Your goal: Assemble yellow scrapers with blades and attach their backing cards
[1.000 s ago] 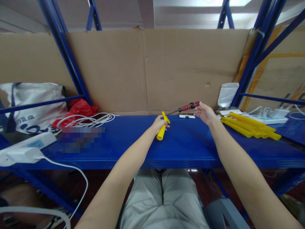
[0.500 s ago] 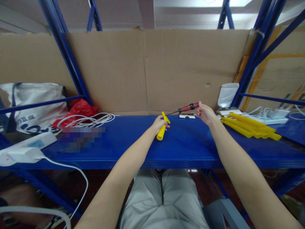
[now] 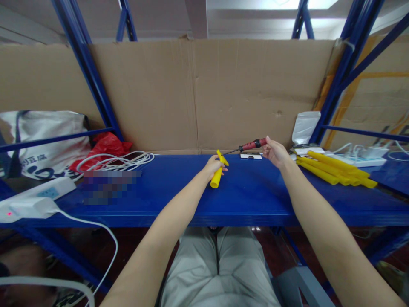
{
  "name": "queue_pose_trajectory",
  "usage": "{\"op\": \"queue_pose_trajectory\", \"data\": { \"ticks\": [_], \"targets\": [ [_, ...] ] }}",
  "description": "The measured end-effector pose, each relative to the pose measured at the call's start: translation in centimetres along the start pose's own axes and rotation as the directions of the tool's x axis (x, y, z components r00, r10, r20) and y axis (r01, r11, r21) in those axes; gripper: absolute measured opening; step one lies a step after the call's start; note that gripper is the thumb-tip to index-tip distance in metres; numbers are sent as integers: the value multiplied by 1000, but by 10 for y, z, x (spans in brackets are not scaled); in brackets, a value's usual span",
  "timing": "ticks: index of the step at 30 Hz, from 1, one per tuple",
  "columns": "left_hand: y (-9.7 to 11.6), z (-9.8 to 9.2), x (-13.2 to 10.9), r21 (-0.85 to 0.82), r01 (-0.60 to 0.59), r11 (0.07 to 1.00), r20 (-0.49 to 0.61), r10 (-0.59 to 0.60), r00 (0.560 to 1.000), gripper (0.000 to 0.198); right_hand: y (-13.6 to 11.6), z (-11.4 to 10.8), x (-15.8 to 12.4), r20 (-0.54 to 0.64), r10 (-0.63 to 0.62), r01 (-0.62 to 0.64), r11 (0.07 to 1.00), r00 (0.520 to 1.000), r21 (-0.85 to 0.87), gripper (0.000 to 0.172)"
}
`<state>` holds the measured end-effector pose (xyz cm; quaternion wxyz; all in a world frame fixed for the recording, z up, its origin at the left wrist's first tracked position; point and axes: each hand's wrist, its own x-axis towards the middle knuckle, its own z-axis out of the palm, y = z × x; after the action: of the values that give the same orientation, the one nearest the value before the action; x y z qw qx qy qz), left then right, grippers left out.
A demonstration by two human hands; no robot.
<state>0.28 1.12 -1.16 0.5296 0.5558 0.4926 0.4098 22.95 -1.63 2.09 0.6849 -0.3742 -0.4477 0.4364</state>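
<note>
My left hand (image 3: 214, 166) is wrapped round a short yellow tube with a crosspiece at its top (image 3: 216, 177), held just above the blue shelf. In my right hand (image 3: 275, 152), the fingertips pinch the rear end of a screwdriver (image 3: 254, 144) with a red and black handle. Its thin dark shaft points left, and the tip meets the top of the yellow piece by my left fingers; the exact contact point is hidden. A small white and black item (image 3: 251, 156) lies on the shelf below the handle.
Several yellow tubes (image 3: 335, 169) lie stacked at the right, beside a white power strip (image 3: 367, 160). At the left are coiled white cable (image 3: 140, 157), a red plastic bag (image 3: 107, 147), a white cloth bag (image 3: 47, 140) and another power strip (image 3: 47, 189). Cardboard (image 3: 223, 94) stands behind the shelf (image 3: 172, 196).
</note>
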Motion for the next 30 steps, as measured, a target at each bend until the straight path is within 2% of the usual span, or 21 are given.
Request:
{"op": "queue_pose_trajectory", "data": {
  "ticks": [6, 13, 30],
  "targets": [
    [0, 0, -1, 8, 5, 1000, 5, -5, 1000, 66, 1, 0, 1, -30, 25, -24, 1000, 999, 16, 35],
    [0, 1, 0, 11, 13, 1000, 1, -13, 1000, 65, 0, 1, 1, 2, 15, -15, 999, 1000, 32, 30],
    [-1, 1, 0, 17, 7, 1000, 5, -7, 1000, 65, 2, 0, 1, 1, -20, 20, 1000, 1000, 2, 37]
  ]
}}
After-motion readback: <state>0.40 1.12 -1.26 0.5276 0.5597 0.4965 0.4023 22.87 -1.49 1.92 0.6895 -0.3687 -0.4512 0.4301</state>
